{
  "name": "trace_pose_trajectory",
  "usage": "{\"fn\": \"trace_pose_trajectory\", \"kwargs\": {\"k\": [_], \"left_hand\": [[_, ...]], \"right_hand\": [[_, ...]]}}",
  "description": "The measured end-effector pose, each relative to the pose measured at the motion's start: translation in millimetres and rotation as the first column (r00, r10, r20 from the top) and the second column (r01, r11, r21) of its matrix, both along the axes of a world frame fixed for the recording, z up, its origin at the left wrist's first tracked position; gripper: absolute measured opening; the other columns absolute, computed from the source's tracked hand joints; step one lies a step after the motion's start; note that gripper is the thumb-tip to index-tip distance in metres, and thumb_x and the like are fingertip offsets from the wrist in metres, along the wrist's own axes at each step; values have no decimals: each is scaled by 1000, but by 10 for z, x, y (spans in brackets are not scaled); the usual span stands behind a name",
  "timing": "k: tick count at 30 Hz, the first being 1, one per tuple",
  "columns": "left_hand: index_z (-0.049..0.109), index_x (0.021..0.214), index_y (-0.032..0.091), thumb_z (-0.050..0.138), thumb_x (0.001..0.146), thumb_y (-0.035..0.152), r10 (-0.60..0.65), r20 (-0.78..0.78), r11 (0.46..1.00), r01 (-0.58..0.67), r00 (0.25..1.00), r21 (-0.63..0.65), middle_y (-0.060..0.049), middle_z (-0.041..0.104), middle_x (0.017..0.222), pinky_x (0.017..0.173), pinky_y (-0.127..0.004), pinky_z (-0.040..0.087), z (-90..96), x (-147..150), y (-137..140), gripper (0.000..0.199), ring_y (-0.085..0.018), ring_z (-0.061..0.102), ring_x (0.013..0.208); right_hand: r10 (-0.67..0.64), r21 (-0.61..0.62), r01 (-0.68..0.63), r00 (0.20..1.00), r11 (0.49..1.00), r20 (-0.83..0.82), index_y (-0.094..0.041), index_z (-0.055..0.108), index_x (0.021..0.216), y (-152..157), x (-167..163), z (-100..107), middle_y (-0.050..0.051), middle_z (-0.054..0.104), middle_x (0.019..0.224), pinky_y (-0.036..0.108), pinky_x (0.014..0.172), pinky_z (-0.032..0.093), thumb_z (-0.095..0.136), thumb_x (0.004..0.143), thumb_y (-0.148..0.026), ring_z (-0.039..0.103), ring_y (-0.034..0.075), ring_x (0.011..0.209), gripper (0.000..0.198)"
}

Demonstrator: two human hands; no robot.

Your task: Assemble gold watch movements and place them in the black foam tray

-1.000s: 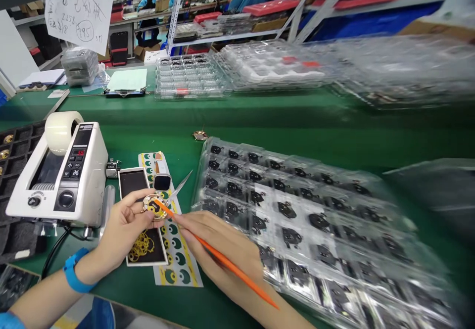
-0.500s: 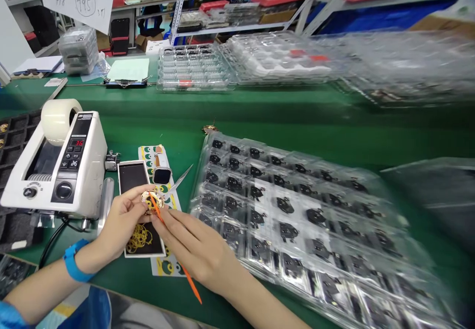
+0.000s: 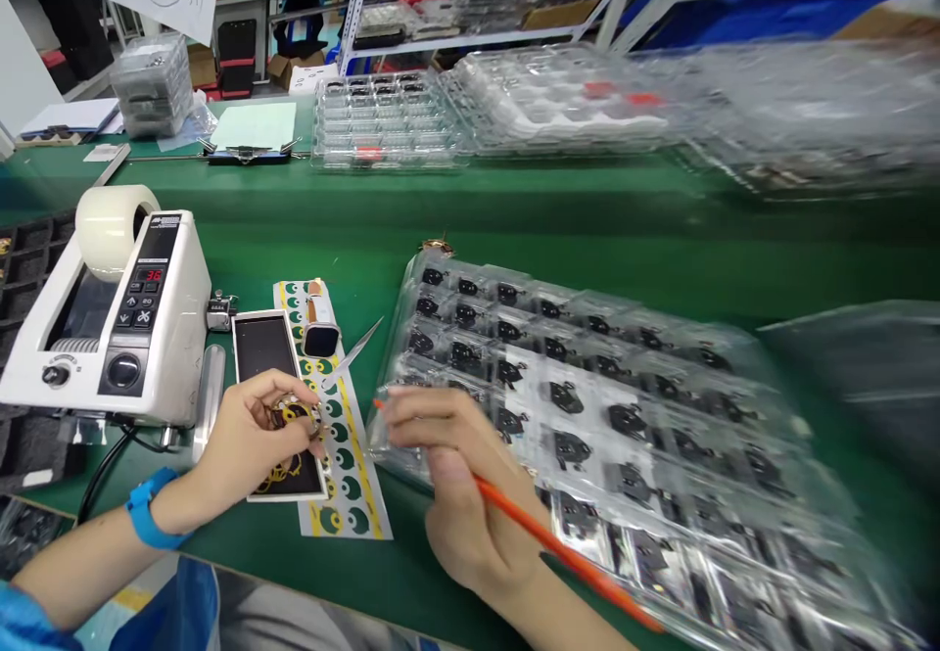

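My left hand (image 3: 264,431) pinches a round gold-coloured metal piece (image 3: 320,422), partly hidden by the fingers, above a white box with a black inside (image 3: 262,349). Thin yellow rings (image 3: 277,480) lie in that box. In my right hand (image 3: 474,494) is a slim orange stick (image 3: 547,536); its tip points left past the fingers. The right hand is apart from the gold piece, over the near left edge of the clear trays (image 3: 529,357) of black parts. Under the box's right side lies a sticker sheet (image 3: 351,460), with a smartwatch (image 3: 321,340) and tweezers (image 3: 356,349) on it.
A white tape dispenser (image 3: 158,328) stands at left beside a black compartment tray (image 3: 29,274). A small gold item (image 3: 437,248) sits behind the clear trays. More clear trays (image 3: 558,98) and a clipboard (image 3: 254,132) are on the raised ledge at the back.
My right hand has moved right, away from the gold piece, taking the orange stick with it. My left hand still holds the piece, now tilted. The view has shifted slightly.
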State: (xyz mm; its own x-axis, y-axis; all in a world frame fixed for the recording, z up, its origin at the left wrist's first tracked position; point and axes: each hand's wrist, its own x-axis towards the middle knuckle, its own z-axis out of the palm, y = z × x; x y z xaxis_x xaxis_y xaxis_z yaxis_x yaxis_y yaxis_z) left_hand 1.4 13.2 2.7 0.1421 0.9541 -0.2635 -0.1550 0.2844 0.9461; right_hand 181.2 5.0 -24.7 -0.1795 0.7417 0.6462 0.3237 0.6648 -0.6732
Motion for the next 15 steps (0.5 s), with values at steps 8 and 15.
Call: {"fn": "trace_pose_trajectory", "kwargs": {"k": [8, 15], "left_hand": [[64, 96, 15, 66, 71, 17, 21, -49, 996, -17, 999, 88, -1, 69, 75, 58, -18, 54, -45, 67, -79, 25, -10, 64, 62], [58, 117, 18, 54, 75, 7, -49, -214, 965, 102, 976, 243, -5, 71, 100, 74, -20, 54, -146, 72, -190, 44, -14, 69, 87]], "right_hand": [[-123, 210, 74, 965, 975, 232, -14, 60, 96, 22, -202, 45, 5, 62, 72, 23, 50, 47, 58, 88, -5, 59, 14, 58, 12], [-182, 48, 176, 965, 983, 188, -16, 61, 89, 45, -242, -10, 4, 64, 73, 21, 49, 44, 56, 89, -7, 61, 12, 61, 10]]}}
